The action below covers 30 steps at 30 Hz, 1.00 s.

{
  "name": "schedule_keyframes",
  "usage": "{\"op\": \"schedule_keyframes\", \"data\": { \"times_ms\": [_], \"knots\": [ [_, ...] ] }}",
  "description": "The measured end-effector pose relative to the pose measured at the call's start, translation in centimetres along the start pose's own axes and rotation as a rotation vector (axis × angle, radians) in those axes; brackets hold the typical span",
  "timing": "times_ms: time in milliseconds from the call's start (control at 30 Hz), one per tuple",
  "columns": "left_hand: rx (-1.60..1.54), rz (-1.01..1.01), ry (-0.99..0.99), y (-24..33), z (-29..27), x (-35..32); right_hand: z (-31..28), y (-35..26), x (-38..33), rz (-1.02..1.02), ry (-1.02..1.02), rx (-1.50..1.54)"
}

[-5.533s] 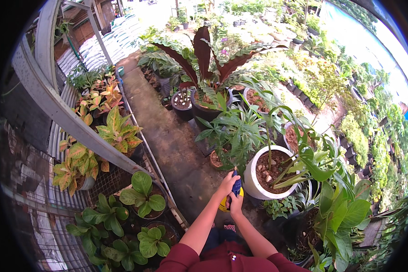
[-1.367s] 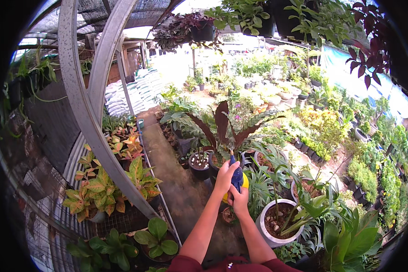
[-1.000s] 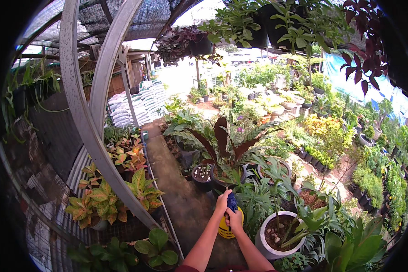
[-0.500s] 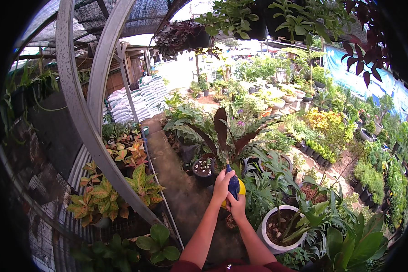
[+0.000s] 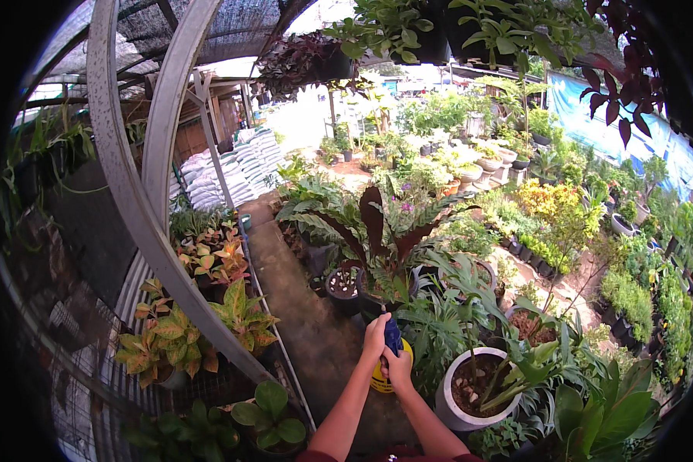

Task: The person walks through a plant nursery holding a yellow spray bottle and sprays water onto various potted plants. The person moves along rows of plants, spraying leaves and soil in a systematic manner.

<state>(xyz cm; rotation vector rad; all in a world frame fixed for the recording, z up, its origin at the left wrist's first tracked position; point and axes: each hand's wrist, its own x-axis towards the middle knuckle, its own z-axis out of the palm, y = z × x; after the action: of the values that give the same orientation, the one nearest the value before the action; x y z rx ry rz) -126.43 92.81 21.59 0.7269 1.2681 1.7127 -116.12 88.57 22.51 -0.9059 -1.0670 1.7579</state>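
Both my hands are closed on a spray bottle (image 5: 393, 336) with a dark blue pump head and a yellow body. My left hand (image 5: 375, 336) wraps the left side of the head, near the nozzle. Just below it, my right hand (image 5: 397, 365) grips around the neck, and the fingers hide part of the bottle. The nozzle points away from me toward a large potted plant (image 5: 373, 231) with long wavy leaves, some dark maroon. Its dark pot (image 5: 370, 296) stands just beyond the bottle. Whether any spray is leaving the nozzle cannot be seen.
Close on the right stands a white round pot (image 5: 452, 400) with a leafy plant. A curved metal post (image 5: 179, 266) rises at left, beside reddish-green foliage plants (image 5: 179, 331). A concrete path (image 5: 281, 266) leads toward stacked white sacks (image 5: 235, 171). Hanging pots (image 5: 423, 50) are overhead.
My hands and the spray bottle have come down and slightly nearer to me, away from the large plant. More of the yellow body shows below my hands. Both hands keep their grip.
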Motion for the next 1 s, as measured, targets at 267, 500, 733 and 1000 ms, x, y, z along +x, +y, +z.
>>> {"op": "schedule_keyframes", "data": {
  "times_ms": [267,500,733,1000],
  "knots": [
    [0.100,0.424,-0.127,6.4,4.7,-4.0,-1.4,-2.2,0.4,-0.384,-0.152,0.065],
    [0.170,0.105,-0.071,2.4,3.5,-0.8,-2.2,-1.5,0.3,-0.118,-0.021,0.065],
    [0.246,-0.110,-0.030,-2.8,2.3,-0.4,-3.1,0.3,-0.5,0.122,0.094,0.084],
    [0.133,0.270,-0.168,3.9,6.3,-2.9,-3.7,-3.1,-0.6,-0.211,0.009,0.030]
  ]
}}
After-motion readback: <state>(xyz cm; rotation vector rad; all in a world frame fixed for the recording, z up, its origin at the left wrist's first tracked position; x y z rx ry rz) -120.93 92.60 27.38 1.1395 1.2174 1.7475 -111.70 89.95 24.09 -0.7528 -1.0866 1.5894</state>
